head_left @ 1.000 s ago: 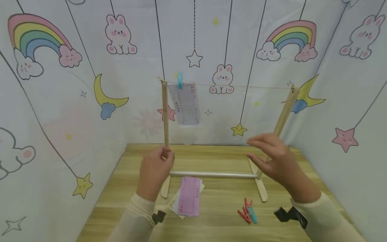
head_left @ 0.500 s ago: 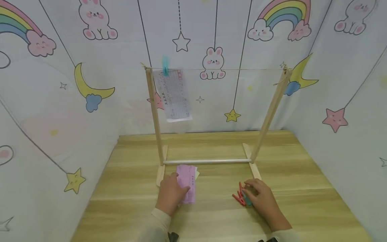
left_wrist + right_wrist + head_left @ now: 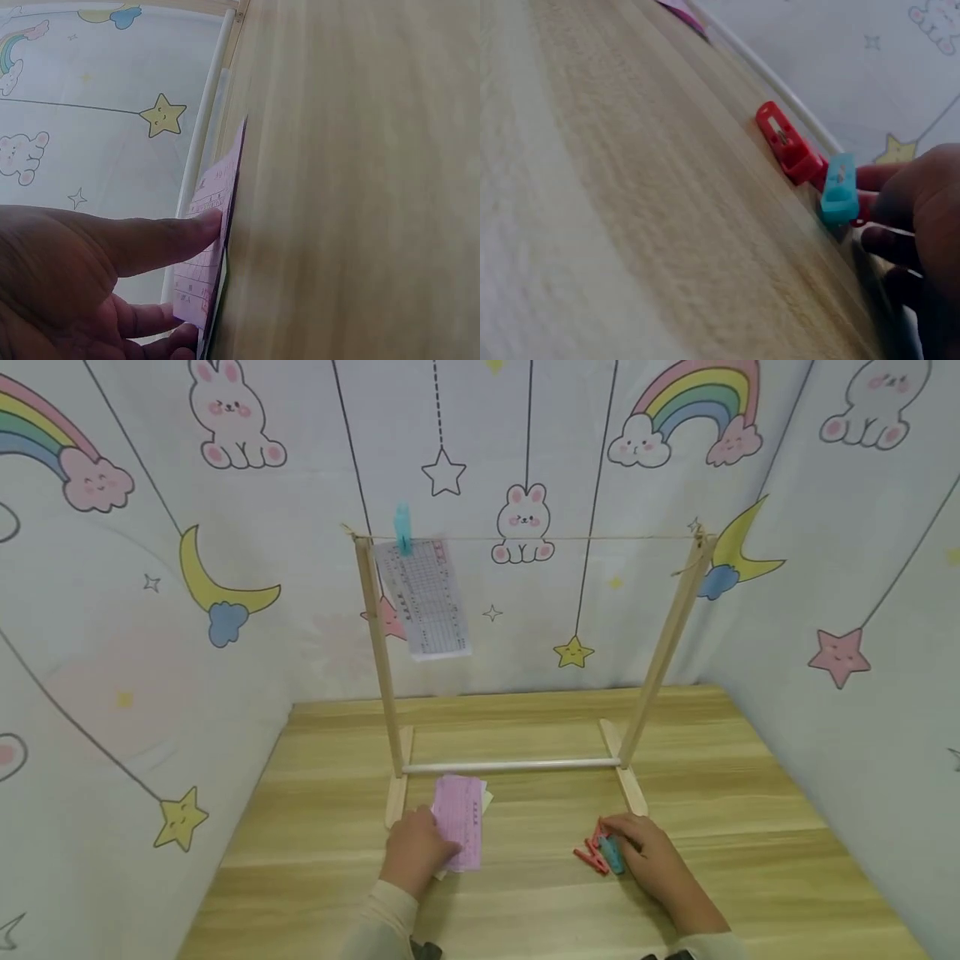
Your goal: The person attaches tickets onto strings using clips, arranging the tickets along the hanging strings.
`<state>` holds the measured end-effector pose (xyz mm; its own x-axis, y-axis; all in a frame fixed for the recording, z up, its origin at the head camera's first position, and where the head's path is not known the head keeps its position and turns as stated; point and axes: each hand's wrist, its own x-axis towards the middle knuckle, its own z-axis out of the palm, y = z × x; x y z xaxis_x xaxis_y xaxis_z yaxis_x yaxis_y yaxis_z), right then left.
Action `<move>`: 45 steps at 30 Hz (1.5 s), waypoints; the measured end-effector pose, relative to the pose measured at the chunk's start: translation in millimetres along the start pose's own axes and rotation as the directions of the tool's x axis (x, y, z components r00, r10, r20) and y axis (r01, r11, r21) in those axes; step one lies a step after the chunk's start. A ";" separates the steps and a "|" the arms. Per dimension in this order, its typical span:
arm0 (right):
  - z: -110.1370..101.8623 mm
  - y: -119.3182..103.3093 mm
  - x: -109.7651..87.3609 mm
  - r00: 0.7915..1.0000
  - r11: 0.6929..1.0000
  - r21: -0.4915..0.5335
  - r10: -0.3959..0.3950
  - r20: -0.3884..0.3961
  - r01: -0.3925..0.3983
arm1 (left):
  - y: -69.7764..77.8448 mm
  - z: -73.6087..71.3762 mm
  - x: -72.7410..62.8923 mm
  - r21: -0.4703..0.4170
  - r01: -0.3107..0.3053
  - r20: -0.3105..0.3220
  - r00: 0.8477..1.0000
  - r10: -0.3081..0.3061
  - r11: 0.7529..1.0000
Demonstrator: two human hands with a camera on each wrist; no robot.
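Observation:
My left hand (image 3: pixel 418 852) is at a small stack of printed paper slips, its thumb laid over the top pink slip (image 3: pixel 461 814) and its fingers at the near left edge. The left wrist view shows the thumb on the face of the pink slip (image 3: pixel 206 240). A pale yellow slip (image 3: pixel 487 799) peeks out from beneath. My right hand (image 3: pixel 651 860) pinches a teal clothespin (image 3: pixel 612 855) with its fingertips, low at the table. Red clothespins (image 3: pixel 592 860) lie against it; in the right wrist view one red clothespin (image 3: pixel 787 142) stands out beside the teal one.
A wooden rack with two posts (image 3: pixel 381 668) and a white crossbar (image 3: pixel 517 765) stands behind the hands. From its string (image 3: pixel 600 537), a teal clothespin (image 3: pixel 403 531) holds a printed sheet (image 3: pixel 427 602) near the left post. Patterned cloth walls surround the wooden table (image 3: pixel 525 902).
Both hands have come down from beside the rack posts, the left onto the paper slips, the right onto the clothespins. The head view has tilted down. The hung sheet stays on the string.

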<state>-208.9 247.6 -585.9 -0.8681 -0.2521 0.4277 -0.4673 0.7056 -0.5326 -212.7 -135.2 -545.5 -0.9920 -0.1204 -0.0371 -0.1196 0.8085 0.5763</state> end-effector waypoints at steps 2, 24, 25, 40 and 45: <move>-0.9 1.9 -0.6 1.000 1.000 -0.013 -0.016 0.011 0.016 | -0.9 -1.2 -0.3 -0.006 -0.002 0.013 1.000 0.003 1.000; 0.7 5.1 12.9 0.995 0.995 -0.059 0.082 0.062 -0.078 | -10.8 -2.9 7.1 -0.208 -0.088 -0.031 0.996 0.084 0.974; 0.8 5.0 12.7 0.994 0.994 -0.063 0.088 0.059 -0.084 | -10.9 -3.4 7.2 -0.226 -0.079 -0.030 0.997 0.074 0.971; -1.9 -0.7 7.3 0.982 0.983 -0.016 0.183 0.049 -0.182 | -20.7 -4.3 11.0 -0.265 0.045 -0.037 0.998 -0.057 0.963; -6.7 -8.2 6.6 0.950 0.937 0.157 0.311 0.028 -0.311 | -23.0 -7.4 12.0 -0.279 0.026 -0.067 0.997 -0.046 0.960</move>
<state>-209.7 244.5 -573.8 -0.9747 -0.0386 0.2202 -0.1940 0.6358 -0.7471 -221.5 -159.5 -553.2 -0.9807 -0.1955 -0.0091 -0.1293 0.6121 0.7802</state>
